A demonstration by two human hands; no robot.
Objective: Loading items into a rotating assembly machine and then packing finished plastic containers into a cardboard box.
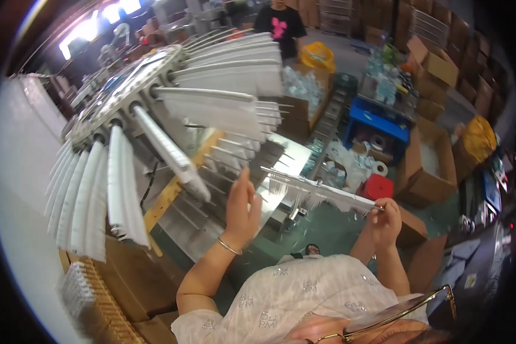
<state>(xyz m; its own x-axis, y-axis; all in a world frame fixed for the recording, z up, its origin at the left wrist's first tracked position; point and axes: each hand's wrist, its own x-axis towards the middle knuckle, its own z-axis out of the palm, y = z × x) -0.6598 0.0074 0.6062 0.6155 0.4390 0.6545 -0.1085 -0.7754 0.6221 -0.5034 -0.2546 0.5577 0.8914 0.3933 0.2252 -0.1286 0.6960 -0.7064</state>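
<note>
My right hand [387, 221] is closed around the right end of a long thin rod [350, 197]. Translucent, whitish film-like material hangs along this rod, which slants up and away to the left in front of me. With its fingers stretched upward, my left hand [243, 209] is raised and appears to hold nothing; a bracelet circles that wrist. Close beyond it are thin metal prongs and a large round machine [129, 86]. White, fabric-like pleated pieces [218, 106] hang on the arms that fan out from the machine.
A yellow bar [178, 186] runs beneath the machine's arms. Cardboard boxes [427, 157], a blue crate [378, 129] and a red container [378, 187] stand to the right. Another person [280, 28] stands at the back. Stacked cartons [137, 275] are at lower left.
</note>
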